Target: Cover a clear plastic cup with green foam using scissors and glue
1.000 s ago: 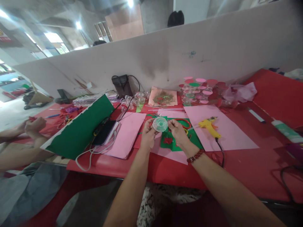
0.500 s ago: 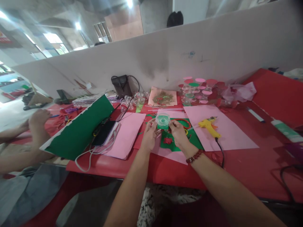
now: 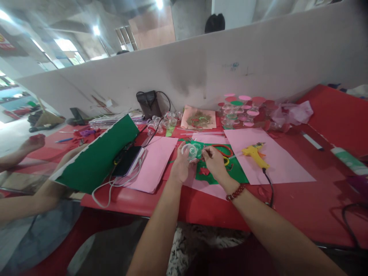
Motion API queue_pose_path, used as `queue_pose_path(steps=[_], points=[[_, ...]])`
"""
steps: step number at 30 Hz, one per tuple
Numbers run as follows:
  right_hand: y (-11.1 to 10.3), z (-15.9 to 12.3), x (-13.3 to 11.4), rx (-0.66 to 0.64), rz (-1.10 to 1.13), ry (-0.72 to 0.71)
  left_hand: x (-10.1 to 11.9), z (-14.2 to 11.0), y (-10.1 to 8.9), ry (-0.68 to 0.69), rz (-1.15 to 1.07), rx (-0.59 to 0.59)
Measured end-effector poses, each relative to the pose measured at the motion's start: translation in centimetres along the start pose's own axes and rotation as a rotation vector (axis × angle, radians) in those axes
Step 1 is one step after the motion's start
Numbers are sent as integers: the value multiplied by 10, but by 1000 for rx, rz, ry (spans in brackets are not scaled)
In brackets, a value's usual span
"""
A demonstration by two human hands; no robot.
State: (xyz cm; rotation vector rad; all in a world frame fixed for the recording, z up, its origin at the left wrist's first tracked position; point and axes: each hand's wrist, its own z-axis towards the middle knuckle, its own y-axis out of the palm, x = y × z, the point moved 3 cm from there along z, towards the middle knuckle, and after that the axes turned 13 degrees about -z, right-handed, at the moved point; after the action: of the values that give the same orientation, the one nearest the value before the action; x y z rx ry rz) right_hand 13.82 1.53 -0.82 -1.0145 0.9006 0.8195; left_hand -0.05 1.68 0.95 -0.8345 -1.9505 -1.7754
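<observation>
A clear plastic cup (image 3: 188, 152) with a green end is tipped sideways above the work papers. My left hand (image 3: 181, 165) is closed around its left side. Bent fingers of my right hand (image 3: 214, 161) pinch together at the green end; what lies between them is too small to make out. Beneath the hands is a green sheet (image 3: 238, 174), on which rests a crumpled red scrap (image 3: 204, 171). Scissors with orange-red handles (image 3: 225, 149) lie just beyond my right hand, partly covered by it.
A yellow glue gun (image 3: 254, 155) lies on pink paper (image 3: 276, 168) to the right. Stacked plastic cups with coloured discs (image 3: 237, 111) stand at the back. Leftward are a phone (image 3: 129, 161), a leaning green board (image 3: 97, 157) and another person's arm (image 3: 37, 199).
The cup has turned from upright to tipped, its open side towards my left hand. My right fingers have drawn in at its green end. The other person's hand at left has lowered.
</observation>
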Motion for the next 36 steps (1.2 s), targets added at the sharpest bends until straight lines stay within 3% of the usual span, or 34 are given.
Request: queue_pose_path(steps=[6, 16, 28, 33, 36], points=[[-5, -4, -13, 8, -157, -77, 0, -1, -1, -42, -46, 24], [-1, -2, -12, -55, -68, -66, 0, 0, -3, -49, -54, 2], [-4, -2, -13, -63, -177, -73, 0, -2, -3, -57, -36, 5], [-6, 2, -9, -24, -68, -51, 4, 1, -1, -50, -91, -79], [-4, 5, -1, -34, 79, 59, 2, 7, -5, -43, -40, -27]])
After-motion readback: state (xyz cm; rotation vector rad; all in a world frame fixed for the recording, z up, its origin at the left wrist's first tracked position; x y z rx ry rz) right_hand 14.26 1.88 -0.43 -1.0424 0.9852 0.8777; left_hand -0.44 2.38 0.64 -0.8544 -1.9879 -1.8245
